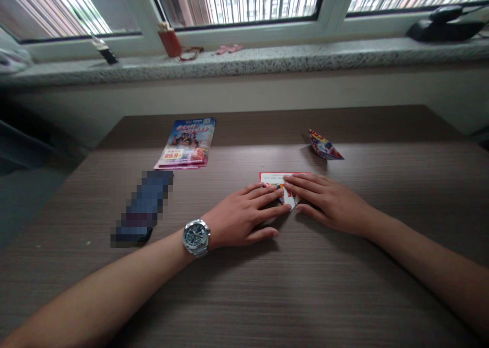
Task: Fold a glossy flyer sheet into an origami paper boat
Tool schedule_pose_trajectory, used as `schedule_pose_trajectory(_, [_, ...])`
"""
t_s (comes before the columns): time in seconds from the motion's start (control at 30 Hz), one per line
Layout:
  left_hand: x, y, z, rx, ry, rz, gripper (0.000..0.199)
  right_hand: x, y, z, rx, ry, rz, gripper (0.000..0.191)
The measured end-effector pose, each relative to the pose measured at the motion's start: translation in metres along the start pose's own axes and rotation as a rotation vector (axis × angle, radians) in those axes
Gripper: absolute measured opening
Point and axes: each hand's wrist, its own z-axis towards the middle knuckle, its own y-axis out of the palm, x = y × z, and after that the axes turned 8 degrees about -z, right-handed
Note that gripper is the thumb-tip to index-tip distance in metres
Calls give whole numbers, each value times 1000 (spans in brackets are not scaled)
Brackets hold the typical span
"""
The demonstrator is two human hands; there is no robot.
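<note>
1. The left hand [246,213] is lying nearly flat, fingers extended, gripping nothing, on the folded white, red-edged printed paper [272,178].
2. The right hand [330,200] is resting there likewise.
3. The paper is lying on the brown wood-grain table [244,297].
4. Beyond, a multicoloured pointed folded-paper piece [324,148] is sitting.

A brown, wood-grained table [229,302] is spreading out under everything. A folded paper sheet [270,177] with a red edge is lying flat beneath the fingers [305,181] of the left hand [240,219] and right hand [338,204]. Beyond the right fingers, a pointed folded paper piece [324,146] is sitting. Printed flyers [191,140] are lying stacked beyond and left of the left fingers; a pixelated dark object [143,205] is resting left of those same fingers, nearer than the stack.
</note>
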Motion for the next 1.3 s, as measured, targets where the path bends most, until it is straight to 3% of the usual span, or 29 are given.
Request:
schedule_pose_trajectory(0.9, [10,-1,-1,0,-38,-55,58,-4,-2,1,13,16,43,54])
schedule_pose_trajectory(1.3, [11,-5,-2,-28,-121,-37,56,-4,-3,2,28,28,83,54])
